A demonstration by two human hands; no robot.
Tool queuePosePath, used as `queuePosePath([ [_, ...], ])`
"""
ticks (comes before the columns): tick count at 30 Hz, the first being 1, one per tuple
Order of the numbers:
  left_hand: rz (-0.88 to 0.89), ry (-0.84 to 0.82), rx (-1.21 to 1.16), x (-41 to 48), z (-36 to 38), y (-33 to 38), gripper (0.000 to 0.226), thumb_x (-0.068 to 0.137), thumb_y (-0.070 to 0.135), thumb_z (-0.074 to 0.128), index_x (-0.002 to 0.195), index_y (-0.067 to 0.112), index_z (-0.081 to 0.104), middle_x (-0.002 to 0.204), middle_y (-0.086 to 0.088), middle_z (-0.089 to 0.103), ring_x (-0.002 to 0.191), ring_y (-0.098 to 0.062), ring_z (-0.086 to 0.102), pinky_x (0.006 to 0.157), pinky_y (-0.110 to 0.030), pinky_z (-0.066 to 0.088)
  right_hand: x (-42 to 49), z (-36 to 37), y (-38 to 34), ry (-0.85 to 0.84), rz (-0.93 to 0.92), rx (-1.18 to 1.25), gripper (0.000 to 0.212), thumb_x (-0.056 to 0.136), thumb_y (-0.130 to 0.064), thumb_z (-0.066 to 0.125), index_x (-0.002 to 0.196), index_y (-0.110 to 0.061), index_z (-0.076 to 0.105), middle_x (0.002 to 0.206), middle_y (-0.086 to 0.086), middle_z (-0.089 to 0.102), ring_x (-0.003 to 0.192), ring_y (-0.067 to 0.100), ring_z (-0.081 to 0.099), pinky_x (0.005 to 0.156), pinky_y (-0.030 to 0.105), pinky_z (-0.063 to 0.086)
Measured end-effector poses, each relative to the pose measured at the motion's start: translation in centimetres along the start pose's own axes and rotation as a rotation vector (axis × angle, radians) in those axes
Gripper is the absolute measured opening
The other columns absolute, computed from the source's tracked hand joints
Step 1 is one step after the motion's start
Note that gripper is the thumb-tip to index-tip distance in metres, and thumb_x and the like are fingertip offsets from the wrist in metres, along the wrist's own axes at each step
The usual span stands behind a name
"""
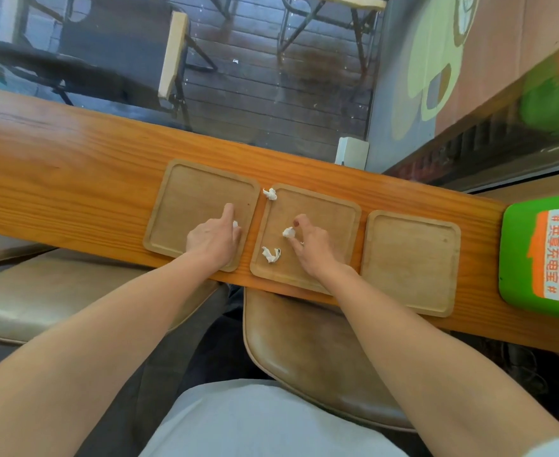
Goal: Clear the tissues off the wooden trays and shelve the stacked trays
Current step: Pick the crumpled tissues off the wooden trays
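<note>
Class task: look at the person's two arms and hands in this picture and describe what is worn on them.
Both forearms are bare up to the picture's lower edge. The left hand and right hand wear no gloves, and no rings, watch or bracelet show. At the bottom right corner, a bit of pale grey sleeve appears on the right arm.

A: How many wooden trays are counted on the counter (pixel 73 166)?

B: Three are counted: a left tray (pixel 185 192), a middle tray (pixel 324 212) and a right tray (pixel 413 258), laid in one row along the near edge.

A: How many tissues are counted?

B: Four crumpled pieces: one (pixel 270 193) at the far left corner of the middle tray, two (pixel 288 232) (pixel 271 254) on its floor, and one (pixel 235 223) on the left tray.

A: Hands, chairs?

B: Two hands, left hand (pixel 213 240) and right hand (pixel 311 247). Two chair seats (pixel 321 354) (pixel 40 291) are seen.
</note>
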State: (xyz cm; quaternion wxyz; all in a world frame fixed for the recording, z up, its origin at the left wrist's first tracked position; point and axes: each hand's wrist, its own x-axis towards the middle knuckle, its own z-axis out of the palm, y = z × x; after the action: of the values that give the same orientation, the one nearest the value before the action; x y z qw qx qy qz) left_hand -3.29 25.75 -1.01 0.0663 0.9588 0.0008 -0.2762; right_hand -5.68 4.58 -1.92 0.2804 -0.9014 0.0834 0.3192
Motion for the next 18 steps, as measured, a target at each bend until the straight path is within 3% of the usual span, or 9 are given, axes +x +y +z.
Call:
queuePosePath([
  [3,0.009,0.001,-0.024,0.1,0.5,-0.3,0.023,0.103,0.038,0.034,0.117,0.02,0.033,0.075,-0.006,0.061,0.06,-0.027,0.057,0.052,-0.037,0.047,0.1,0.5,0.1,-0.007,0.003,-0.036,0.014,0.102,-0.036,0.043,0.115,-0.032,0.044,0.095,0.005,0.061,0.08,0.025,0.061,0.067,0.043,0.056],
  [11,-0.006,-0.024,-0.038,0.1,0.8,-0.4,0.021,0.102,0.037,0.036,0.106,0.016,0.036,0.078,-0.005,0.058,0.065,-0.028,0.057,0.053,-0.037,0.043,0.3,0.6,-0.7,-0.014,0.003,-0.026,0.025,0.098,-0.041,0.054,0.117,-0.03,0.041,0.097,0.002,0.058,0.082,0.023,0.06,0.068,0.042,0.056],
  [14,-0.002,-0.087,-0.052,-0.3,0.5,-0.5,0.018,0.103,0.034,0.036,0.099,0.017,0.035,0.079,-0.006,0.057,0.068,-0.029,0.057,0.056,-0.038,0.043,0.5,0.5,-1.0,-0.023,-0.015,-0.056,0.01,0.102,-0.036,0.045,0.104,-0.027,0.046,0.094,0.005,0.059,0.081,0.026,0.059,0.068,0.043,0.055],
  [18,-0.012,-0.175,-0.051,-1.2,-0.7,-0.7,0.017,0.102,0.03,0.035,0.095,0.015,0.037,0.079,-0.008,0.054,0.069,-0.029,0.055,0.057,-0.039,0.042,0.3,0.2,-1.2,0.0,-0.029,-0.048,0.013,0.102,-0.024,0.039,0.093,-0.019,0.047,0.086,0.007,0.058,0.077,0.028,0.058,0.063,0.041,0.05],
])
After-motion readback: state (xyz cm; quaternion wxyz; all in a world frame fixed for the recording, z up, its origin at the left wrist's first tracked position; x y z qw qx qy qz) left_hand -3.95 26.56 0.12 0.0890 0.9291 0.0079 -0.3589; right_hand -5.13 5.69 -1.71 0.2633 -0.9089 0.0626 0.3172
